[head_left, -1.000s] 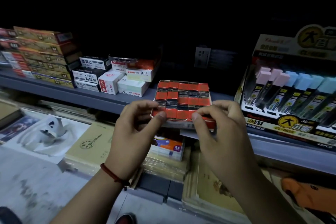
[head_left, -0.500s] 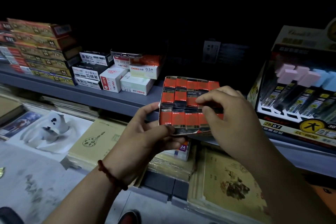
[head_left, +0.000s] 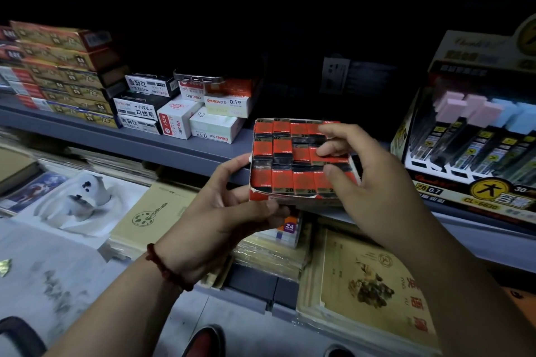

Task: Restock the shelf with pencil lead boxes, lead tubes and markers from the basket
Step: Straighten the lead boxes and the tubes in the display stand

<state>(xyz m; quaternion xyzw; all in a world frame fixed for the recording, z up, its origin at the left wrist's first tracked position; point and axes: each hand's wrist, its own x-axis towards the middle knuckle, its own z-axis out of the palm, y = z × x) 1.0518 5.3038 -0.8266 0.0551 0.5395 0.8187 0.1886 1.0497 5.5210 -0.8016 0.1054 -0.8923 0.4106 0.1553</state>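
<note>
Two hands hold the open carton of red 2B lead boxes (head_left: 290,165) above the shelf (head_left: 174,145) edge: our left hand (head_left: 232,211) grips its near-left corner, and our right hand (head_left: 371,182) pinches one lead box (head_left: 322,158) inside. We judge the card light and flimsy, best supported from beneath. A second ago, both hands pinched its front edge.

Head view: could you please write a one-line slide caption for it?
Left hand holds a tray of red lead boxes; right hand pinches one.
</note>
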